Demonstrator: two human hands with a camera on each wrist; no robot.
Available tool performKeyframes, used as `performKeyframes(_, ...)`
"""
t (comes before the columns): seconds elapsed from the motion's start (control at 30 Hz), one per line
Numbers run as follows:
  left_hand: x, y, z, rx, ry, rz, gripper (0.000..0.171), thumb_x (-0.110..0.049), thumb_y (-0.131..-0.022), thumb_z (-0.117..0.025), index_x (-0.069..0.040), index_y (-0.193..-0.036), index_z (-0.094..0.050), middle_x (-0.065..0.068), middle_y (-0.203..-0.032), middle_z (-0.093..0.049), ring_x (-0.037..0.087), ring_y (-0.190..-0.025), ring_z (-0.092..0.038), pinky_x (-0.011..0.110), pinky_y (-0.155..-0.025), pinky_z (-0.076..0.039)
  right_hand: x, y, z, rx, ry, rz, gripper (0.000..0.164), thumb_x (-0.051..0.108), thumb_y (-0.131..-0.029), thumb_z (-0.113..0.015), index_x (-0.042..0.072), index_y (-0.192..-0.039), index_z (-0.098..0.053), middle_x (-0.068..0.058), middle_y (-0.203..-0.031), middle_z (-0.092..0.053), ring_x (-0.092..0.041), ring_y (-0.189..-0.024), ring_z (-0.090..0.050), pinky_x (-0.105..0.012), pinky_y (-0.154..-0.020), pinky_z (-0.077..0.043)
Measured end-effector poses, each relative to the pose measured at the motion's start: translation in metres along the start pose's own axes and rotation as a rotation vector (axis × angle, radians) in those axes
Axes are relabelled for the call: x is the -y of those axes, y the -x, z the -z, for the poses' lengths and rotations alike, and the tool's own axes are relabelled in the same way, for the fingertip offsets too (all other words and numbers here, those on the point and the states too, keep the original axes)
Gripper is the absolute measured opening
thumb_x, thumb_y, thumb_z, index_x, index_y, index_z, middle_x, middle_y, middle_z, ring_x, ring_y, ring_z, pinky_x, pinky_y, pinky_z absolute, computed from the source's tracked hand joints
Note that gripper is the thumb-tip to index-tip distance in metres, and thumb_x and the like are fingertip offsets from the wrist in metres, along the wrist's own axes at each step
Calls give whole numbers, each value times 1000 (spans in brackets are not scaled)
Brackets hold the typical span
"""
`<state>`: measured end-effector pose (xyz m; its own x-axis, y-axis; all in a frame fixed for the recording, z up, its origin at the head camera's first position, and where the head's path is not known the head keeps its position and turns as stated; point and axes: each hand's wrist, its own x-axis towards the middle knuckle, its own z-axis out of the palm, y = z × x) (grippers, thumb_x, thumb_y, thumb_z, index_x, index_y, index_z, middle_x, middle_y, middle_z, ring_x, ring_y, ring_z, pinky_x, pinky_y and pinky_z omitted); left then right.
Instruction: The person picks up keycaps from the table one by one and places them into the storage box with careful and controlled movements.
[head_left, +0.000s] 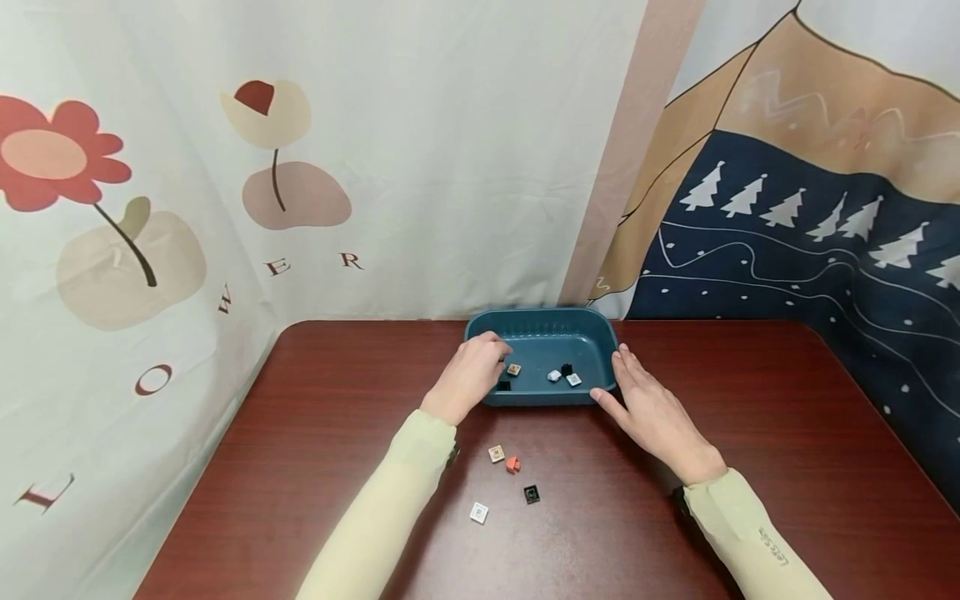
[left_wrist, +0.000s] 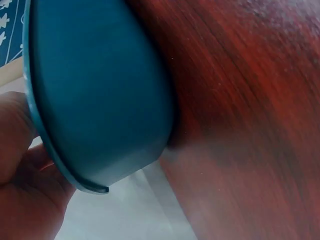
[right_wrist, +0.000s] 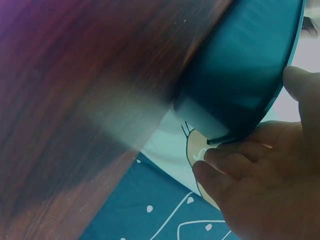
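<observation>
A teal rectangular tray [head_left: 558,398] stands at the table's back edge. My left hand [head_left: 468,375] reaches over its left front corner, fingers bent down inside. A dark bit shows by the fingertips, but whether they pinch it is hidden, also in the left wrist view. My right hand [head_left: 660,417] rests against the tray's right front corner, thumb at the front rim, the fairly straight fingers along the right side. Inside the tray lie a tan-topped square piece [head_left: 513,370], a black piece [head_left: 567,369], a white square piece [head_left: 573,380] and a whitish lump [head_left: 554,376].
On the reddish-brown table [head_left: 600,533], in front of the tray, lie a cream square piece [head_left: 497,453], an orange irregular piece [head_left: 513,465], a black square piece [head_left: 532,494] and a white square piece [head_left: 479,512]. A printed curtain [head_left: 450,167] hangs directly behind the table.
</observation>
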<state>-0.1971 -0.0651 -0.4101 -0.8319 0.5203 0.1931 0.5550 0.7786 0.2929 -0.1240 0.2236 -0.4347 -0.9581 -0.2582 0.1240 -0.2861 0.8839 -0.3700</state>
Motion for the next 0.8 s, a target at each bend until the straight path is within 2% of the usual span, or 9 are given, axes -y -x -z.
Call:
performKeyframes(0.17, 3, 0, -3, -3, -7, 10, 24, -5, -96, -74, 0, -120, -75, 15, -118, -69, 26, -107, -69, 34, -88, -59, 1, 0, 1, 6, 1, -1, 82, 46, -106, -57, -14, -155, -30, -30, -165, -23, -46, -150, -30, -59, -115, -35)
performKeyframes(0.33, 3, 6, -3, -57, 12, 13, 25, -12, -99, -72, -3, -122, -75, 12, -122, -68, 26, -108, -68, 36, -88, -59, 1, 0, 1, 7, 1, -3, 83, 47, -106, -57, -14, -155, -30, -30, -165, -23, -46, -150, -30, -59, -115, -35)
performKeyframes(0.5, 0, 16, 0, -104, 29, 29, 27, -20, -100, -71, -8, -125, -75, 7, -127, -68, 24, -113, -67, 41, -89, -59, 2, 0, 2, 9, -7, -7, 82, 45, -105, -58, -14, -155, -30, -29, -166, -22, -46, -150, -31, -59, -114, -35)
performKeyframes(0.8, -2, 37, 12, -179, 0, -12, 30, -24, -101, -69, -11, -127, -74, 8, -135, -67, 28, -124, -64, 46, -99, -54, 2, 1, 2, 15, -8, -9, 82, 46, -106, -56, -14, -156, -29, -29, -166, -21, -46, -150, -29, -59, -115, -33)
